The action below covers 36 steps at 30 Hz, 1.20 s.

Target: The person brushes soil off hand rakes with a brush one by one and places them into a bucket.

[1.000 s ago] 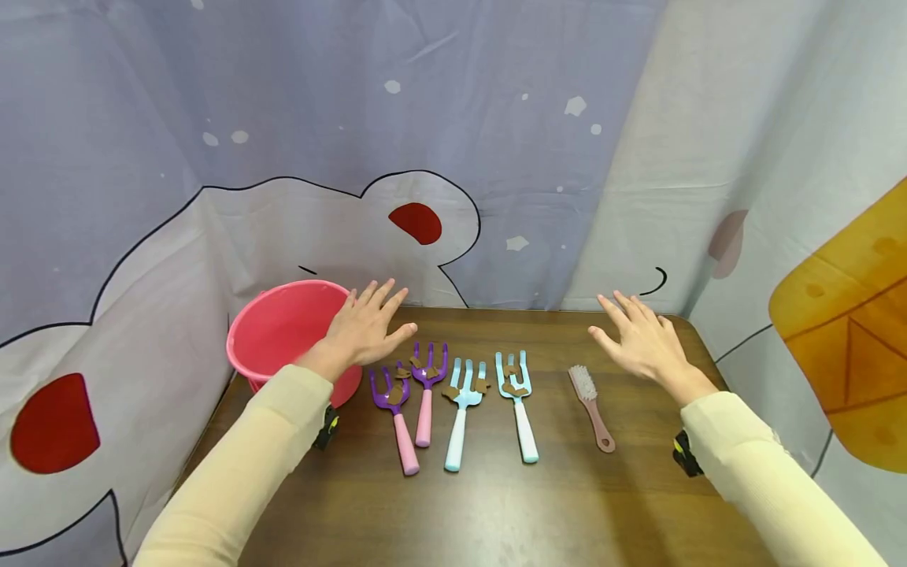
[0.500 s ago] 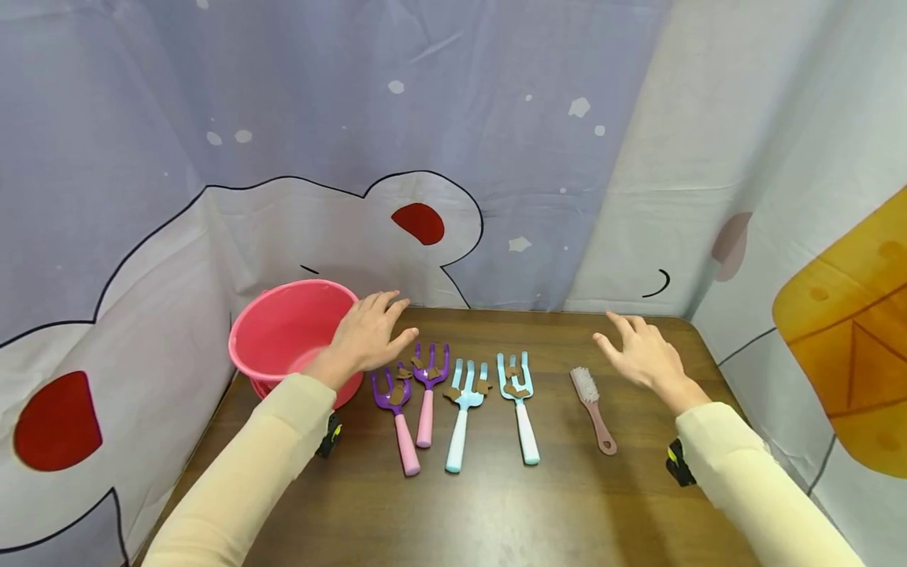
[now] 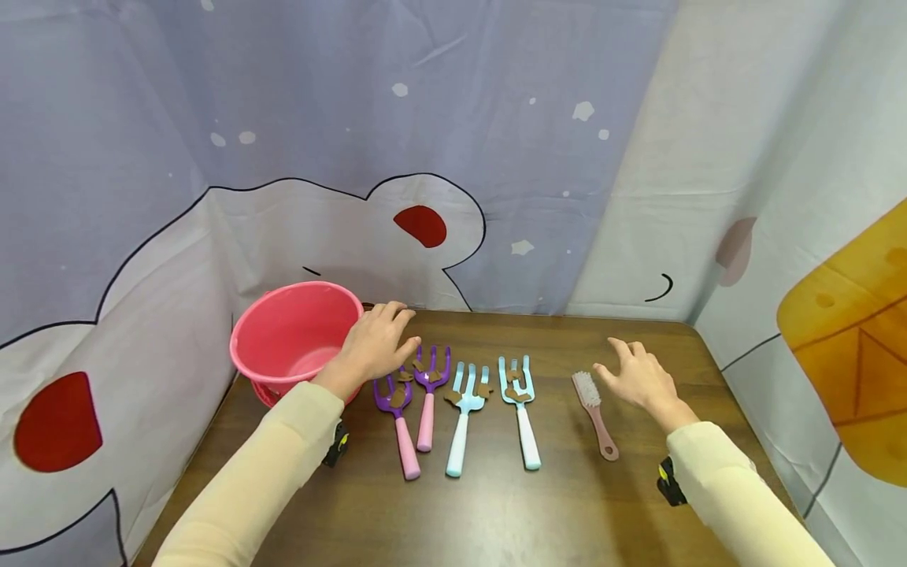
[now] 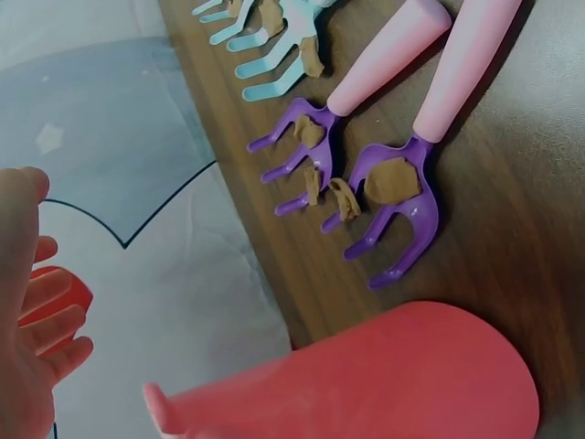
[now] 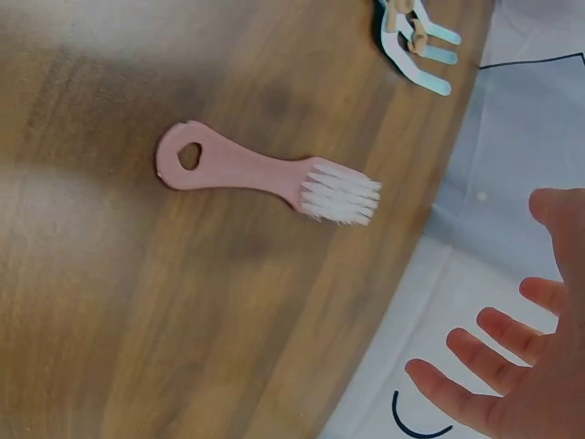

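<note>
My left hand (image 3: 374, 345), fingers loosely bent and holding nothing, hovers between a pink bucket (image 3: 283, 327) and two purple hand forks with pink handles. The left purple fork (image 3: 405, 449) and the right purple fork (image 3: 426, 421) bear brown clay-like bits (image 4: 391, 181) on their tines. To their right lie two light blue forks, one (image 3: 459, 441) beside the other (image 3: 526, 433), also with brown bits. Above the table, right of a pink brush (image 3: 601, 433) with white bristles (image 5: 340, 194), my right hand (image 3: 641, 379) is relaxed and touches nothing.
The brown wooden table (image 3: 468, 520) backs onto a printed curtain (image 3: 340, 236), which also hangs along both sides. The bucket stands at the table's left back. Dark devices are strapped at both wrists, such as the right wrist device (image 3: 669, 482).
My right hand has come down and back toward the brush, its fingers bending more. My left hand has lowered and shifted slightly right, fingers also more bent. The tools and bucket have stayed put.
</note>
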Each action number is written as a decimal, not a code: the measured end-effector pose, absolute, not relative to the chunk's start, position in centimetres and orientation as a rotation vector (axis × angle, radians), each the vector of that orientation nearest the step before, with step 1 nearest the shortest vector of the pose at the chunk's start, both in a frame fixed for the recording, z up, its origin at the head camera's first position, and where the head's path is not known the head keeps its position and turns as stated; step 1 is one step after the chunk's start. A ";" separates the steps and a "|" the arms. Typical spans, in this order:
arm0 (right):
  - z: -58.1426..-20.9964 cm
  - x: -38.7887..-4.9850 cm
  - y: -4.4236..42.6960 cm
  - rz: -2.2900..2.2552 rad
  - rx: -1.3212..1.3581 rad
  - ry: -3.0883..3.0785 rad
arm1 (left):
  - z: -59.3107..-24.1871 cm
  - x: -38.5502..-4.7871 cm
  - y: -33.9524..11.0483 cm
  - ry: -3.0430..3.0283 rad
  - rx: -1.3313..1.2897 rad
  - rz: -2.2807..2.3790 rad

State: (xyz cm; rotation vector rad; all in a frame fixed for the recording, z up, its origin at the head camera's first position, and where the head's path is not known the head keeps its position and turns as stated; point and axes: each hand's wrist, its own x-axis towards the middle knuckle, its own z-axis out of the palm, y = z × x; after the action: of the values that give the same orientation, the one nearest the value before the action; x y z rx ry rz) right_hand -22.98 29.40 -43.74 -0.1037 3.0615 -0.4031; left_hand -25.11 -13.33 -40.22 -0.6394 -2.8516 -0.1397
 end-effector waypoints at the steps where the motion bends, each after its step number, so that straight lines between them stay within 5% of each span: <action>1: -44.0 -22.9 29.4 -0.405 -0.106 3.063 | -40.3 -25.1 -13.3 -2.849 -0.645 -0.135; 36: -51.1 -20.6 29.7 -0.459 0.098 3.028 | -47.5 -22.4 -13.3 -2.905 -0.609 -0.206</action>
State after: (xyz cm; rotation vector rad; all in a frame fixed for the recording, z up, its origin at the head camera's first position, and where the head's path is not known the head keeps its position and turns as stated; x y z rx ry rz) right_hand -20.64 29.69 -51.07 0.0983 3.0280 -0.4591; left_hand -22.45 -13.33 -47.49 -0.6094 -2.9047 -0.2060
